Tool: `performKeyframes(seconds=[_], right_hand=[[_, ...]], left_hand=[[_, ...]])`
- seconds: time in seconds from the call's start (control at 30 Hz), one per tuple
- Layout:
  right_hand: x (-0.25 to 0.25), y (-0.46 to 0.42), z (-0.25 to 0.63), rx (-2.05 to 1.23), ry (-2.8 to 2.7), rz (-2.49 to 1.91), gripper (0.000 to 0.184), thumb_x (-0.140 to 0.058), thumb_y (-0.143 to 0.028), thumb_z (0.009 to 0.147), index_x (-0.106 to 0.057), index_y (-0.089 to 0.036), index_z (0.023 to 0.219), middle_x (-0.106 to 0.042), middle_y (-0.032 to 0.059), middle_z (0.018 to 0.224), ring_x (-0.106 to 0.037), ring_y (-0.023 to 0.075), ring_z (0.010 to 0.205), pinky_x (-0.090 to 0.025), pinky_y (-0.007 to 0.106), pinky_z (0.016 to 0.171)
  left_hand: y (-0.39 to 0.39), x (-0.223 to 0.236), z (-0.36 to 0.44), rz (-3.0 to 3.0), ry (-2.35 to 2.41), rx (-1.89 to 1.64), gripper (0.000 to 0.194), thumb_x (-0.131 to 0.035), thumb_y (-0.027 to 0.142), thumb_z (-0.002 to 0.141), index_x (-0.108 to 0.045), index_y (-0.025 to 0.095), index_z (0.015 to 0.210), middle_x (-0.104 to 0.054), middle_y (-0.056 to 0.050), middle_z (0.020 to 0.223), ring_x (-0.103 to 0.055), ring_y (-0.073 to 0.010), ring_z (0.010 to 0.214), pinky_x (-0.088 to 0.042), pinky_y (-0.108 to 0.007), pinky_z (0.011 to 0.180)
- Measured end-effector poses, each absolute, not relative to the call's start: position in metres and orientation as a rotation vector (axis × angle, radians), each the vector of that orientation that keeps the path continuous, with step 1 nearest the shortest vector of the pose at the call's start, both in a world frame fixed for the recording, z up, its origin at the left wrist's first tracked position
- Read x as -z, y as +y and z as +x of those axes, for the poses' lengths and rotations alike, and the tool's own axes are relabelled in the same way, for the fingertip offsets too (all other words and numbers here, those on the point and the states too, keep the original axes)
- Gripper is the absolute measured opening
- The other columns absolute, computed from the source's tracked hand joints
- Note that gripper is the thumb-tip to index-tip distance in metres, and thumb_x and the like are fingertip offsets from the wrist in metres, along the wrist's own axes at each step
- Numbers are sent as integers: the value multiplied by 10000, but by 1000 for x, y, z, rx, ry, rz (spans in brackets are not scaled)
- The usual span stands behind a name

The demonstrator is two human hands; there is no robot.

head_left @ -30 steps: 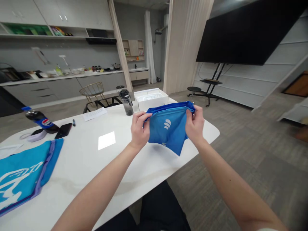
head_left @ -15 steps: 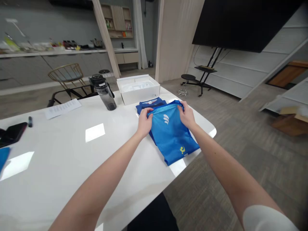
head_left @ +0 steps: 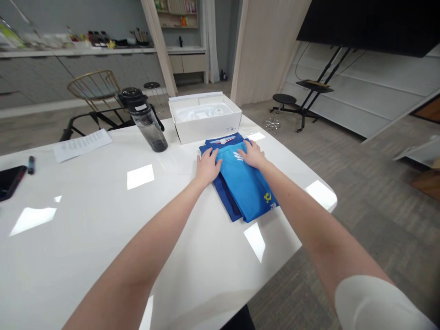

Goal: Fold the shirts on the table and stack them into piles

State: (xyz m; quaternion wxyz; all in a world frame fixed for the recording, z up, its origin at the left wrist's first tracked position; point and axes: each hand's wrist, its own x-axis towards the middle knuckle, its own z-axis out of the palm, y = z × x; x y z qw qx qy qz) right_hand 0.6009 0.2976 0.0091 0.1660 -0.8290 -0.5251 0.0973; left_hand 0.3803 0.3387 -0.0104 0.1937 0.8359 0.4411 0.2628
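A folded light blue garment [head_left: 248,188] with a white logo and a small yellow mark lies on top of a darker blue folded garment [head_left: 225,201] on the white table [head_left: 103,220]. My left hand [head_left: 207,167] rests flat on the left edge of the stack, fingers stretched out. My right hand [head_left: 252,155] lies flat on the upper right part of the light blue garment, fingers spread. Neither hand grips anything.
An open white box [head_left: 205,117] stands just behind the stack. A dark water bottle [head_left: 144,120] stands left of it. A printed sheet [head_left: 82,145], a marker [head_left: 30,164] and a phone [head_left: 10,180] lie at the far left. The table's rounded edge [head_left: 323,197] is close on the right.
The light blue garment went from held up in the air to lying on the darker one. My hands released its top edge and now press flat on the stack.
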Motion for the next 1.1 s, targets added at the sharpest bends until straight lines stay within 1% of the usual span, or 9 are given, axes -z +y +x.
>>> performKeyframes(seconds=[0.1, 0.2, 0.33, 0.43, 0.57, 0.67, 0.8, 0.97, 1.1], right_hand=[[0, 285, 597, -166, -1561, -2264, 565, -511, -490, 987, -464, -213, 1477, -360, 190, 1594, -390, 404, 1409, -366, 686, 1091], [-1, 271, 592, -35, -1626, -2152, 466, -523, -446, 985, -563, -179, 1365, -498, 202, 1465, -492, 376, 1297, -410, 612, 1070], [-10, 250, 569, 47, -1753, -2027, 317, -526, -364, 987, -657, -175, 1205, -619, 169, 1291, -559, 324, 1196, -416, 507, 1069], [-20, 236, 535, 47, -1831, -1917, 257, -522, -312, 989, -683, -182, 1141, -669, 144, 1208, -587, 293, 1170, -423, 435, 1047], [-25, 224, 465, -168, -1915, -1788, 223, -521, -291, 994, -707, -204, 1081, -740, 82, 1017, -668, 226, 947, -470, 318, 858], [-19, 223, 399, -413, -1999, -1721, 202, -554, -282, 975, -722, -233, 1076, -763, 33, 916, -681, 187, 802, -454, 272, 750], [-10, 230, 297, -587, -2135, -1562, 191, -566, -237, 947, -740, -251, 1025, -773, 15, 908, -687, 175, 799, -443, 254, 728], [-3, 243, 160, -717, -2299, -1337, 193, -570, -285, 963, -754, -246, 1007, -771, 30, 915, -685, 184, 813, -449, 260, 729], [3, 254, 65, -798, -2379, -1185, 198, -574, -302, 970, -756, -246, 1025, -767, 33, 936, -679, 180, 809, -460, 265, 746]], left_hand=[[331, 18, 373, 2379, 1190, -744, 453, -552, 325, 967, -556, 250, 1414, -463, -163, 1555, -413, -349, 1448, -199, -682, 1201], [328, 18, 366, 2322, 1240, -786, 439, -555, 314, 967, -574, 221, 1395, -482, -179, 1530, -461, -360, 1405, -258, -663, 1181], [321, 15, 345, 2299, 1182, -788, 342, -548, 262, 957, -653, 185, 1272, -612, -156, 1359, -581, -311, 1261, -402, -518, 1128], [305, 13, 319, 2237, 1129, -798, 254, -527, 202, 939, -698, 184, 1126, -688, -110, 1167, -668, -236, 1031, -494, -396, 1009], [270, 9, 269, 2192, 1168, -760, 273, -539, 189, 918, -677, 212, 1153, -718, -61, 1008, -668, -202, 832, -518, -355, 875], [243, 4, 215, 2222, 1262, -626, 233, -518, 213, 939, -698, 255, 1081, -735, -40, 918, -680, -221, 835, -509, -345, 810], [213, 6, 121, 2208, 1456, -599, 232, -493, 207, 950, -693, 263, 1052, -741, -45, 968, -687, -219, 877, -500, -329, 798], [189, 16, -20, 2151, 1771, -725, 238, -534, 152, 896, -689, 218, 1064, -700, -70, 1056, -666, -222, 997, -496, -353, 920], [194, 3, -138, 2089, 2169, -844, 293, -547, 140, 872, -678, 202, 1126, -640, -110, 1188, -614, -265, 1130, -451, -408, 1025]])
